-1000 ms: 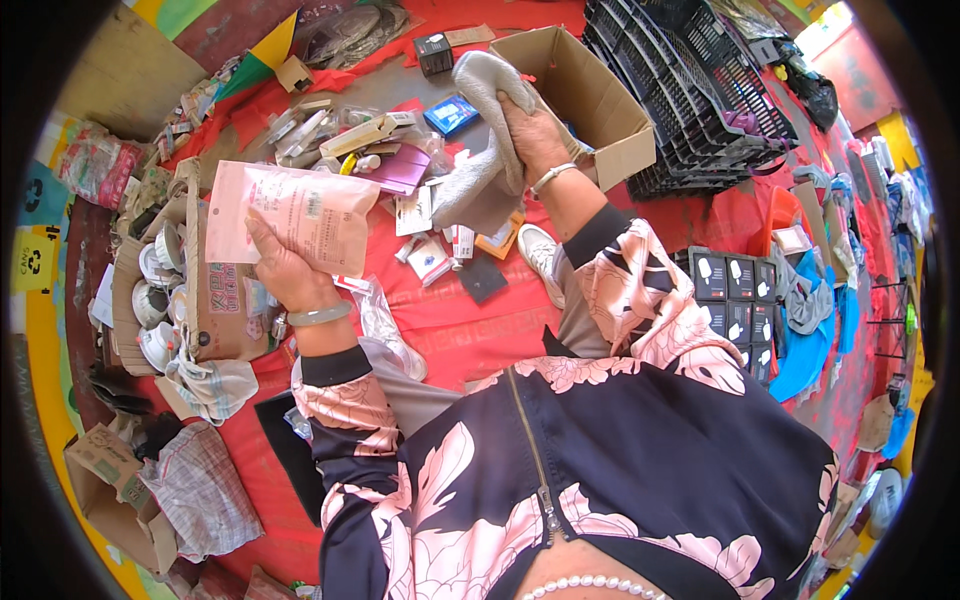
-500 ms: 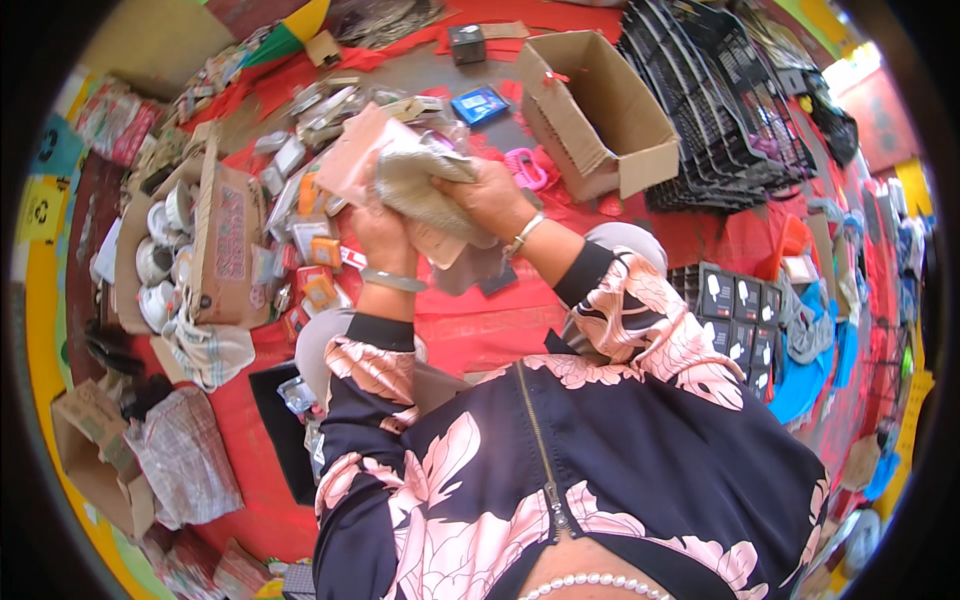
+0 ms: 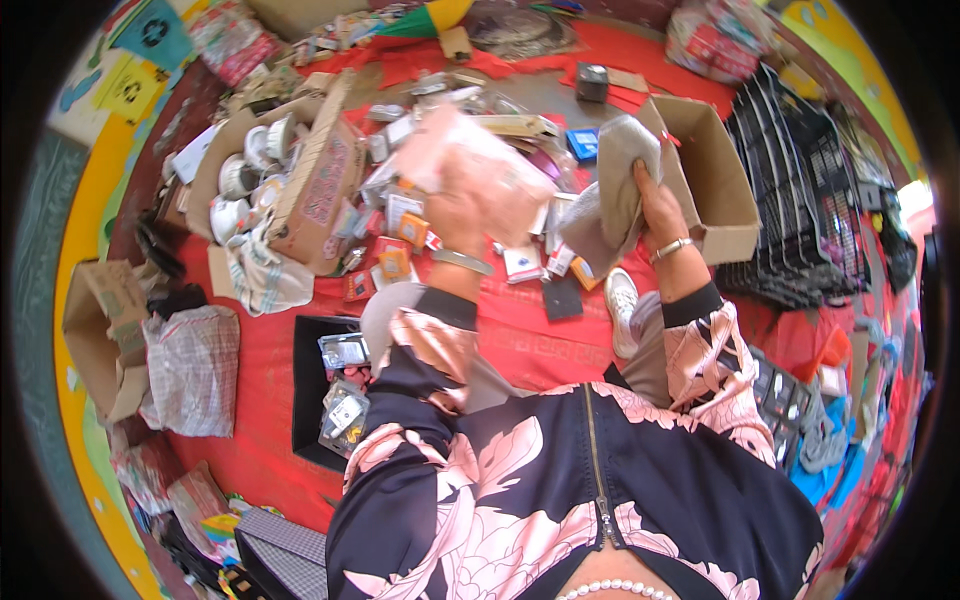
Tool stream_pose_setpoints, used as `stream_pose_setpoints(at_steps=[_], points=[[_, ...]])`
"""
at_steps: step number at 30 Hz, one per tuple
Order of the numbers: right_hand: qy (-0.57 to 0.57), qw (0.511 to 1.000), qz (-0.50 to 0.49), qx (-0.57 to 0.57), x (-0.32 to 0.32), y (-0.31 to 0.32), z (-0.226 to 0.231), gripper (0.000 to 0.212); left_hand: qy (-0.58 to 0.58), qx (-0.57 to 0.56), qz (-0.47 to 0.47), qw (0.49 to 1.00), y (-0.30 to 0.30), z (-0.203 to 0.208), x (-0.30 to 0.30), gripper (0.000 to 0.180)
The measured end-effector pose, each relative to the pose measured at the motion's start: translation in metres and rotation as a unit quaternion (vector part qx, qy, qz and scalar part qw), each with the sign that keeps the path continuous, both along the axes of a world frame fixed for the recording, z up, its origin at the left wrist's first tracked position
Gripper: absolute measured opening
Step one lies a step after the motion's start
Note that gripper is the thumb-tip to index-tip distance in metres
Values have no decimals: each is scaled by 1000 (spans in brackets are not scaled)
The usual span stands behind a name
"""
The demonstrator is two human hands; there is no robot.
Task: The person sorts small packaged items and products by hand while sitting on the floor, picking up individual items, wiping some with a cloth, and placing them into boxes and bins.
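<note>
My left hand (image 3: pixel 458 215), blurred by motion, is closed on a pale pink, wrinkled sheet (image 3: pixel 495 165) that looks like plastic packing wrap. Its fingers are partly hidden by the sheet. To the right, my right hand (image 3: pixel 660 208) grips a folded grey-beige padded sheet (image 3: pixel 627 150), the thumb lying across its face. This sheet hangs in two flaps, apart from the pink one. Beneath both hands lies a pile of small boxes and packets, including an orange box (image 3: pixel 413 230) and a blue packet (image 3: pixel 582 144).
A cardboard box of white round items (image 3: pixel 297 200) stands left. At right are an open cardboard box (image 3: pixel 735 245) and stacked black crates (image 3: pixel 790 190). A black tray (image 3: pixel 308 400) with small packaged parts sits by my left leg. Red cloth (image 3: pixel 270 370) covers the floor.
My hands have moved apart: the right carries the grey-beige sheet rightward, the left keeps the pink sheet. The two sheets were together before. The view has shifted too.
</note>
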State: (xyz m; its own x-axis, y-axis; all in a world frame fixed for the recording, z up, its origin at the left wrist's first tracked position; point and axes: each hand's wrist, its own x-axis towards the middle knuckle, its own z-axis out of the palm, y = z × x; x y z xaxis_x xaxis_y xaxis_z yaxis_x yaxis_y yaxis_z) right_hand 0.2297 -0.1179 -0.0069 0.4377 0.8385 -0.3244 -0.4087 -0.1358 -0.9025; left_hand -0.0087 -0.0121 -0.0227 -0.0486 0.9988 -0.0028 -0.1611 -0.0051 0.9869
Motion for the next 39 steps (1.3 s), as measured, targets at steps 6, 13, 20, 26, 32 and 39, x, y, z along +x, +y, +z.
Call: stream_pose_setpoints(at_steps=[6, 13, 20, 26, 32, 39], points=[[-74, 979, 174, 83, -80, -4, -50, 32, -88, 0, -90, 992, -44, -40, 18, 39], [-109, 988, 55, 92, -97, -8, -41, 29, -81, 46, -192, 977, -89, -48, -12, 26], [-141, 982, 86, 93, -129, -8, -43, 36, -184, 89, -43, 978, -121, 10, -97, 14], [45, 998, 45, -8, -75, 7, -61, 40, -23, 110, 309, 945, -149, 18, -292, 33], [33, 998, 54, -13, -71, 19, -87, 39, -194, -95, 500, 839, -280, -97, -417, 28], [73, 986, 143, -47, -71, 34, -106, 43, -155, -203, 620, 741, -372, -165, -435, 19]])
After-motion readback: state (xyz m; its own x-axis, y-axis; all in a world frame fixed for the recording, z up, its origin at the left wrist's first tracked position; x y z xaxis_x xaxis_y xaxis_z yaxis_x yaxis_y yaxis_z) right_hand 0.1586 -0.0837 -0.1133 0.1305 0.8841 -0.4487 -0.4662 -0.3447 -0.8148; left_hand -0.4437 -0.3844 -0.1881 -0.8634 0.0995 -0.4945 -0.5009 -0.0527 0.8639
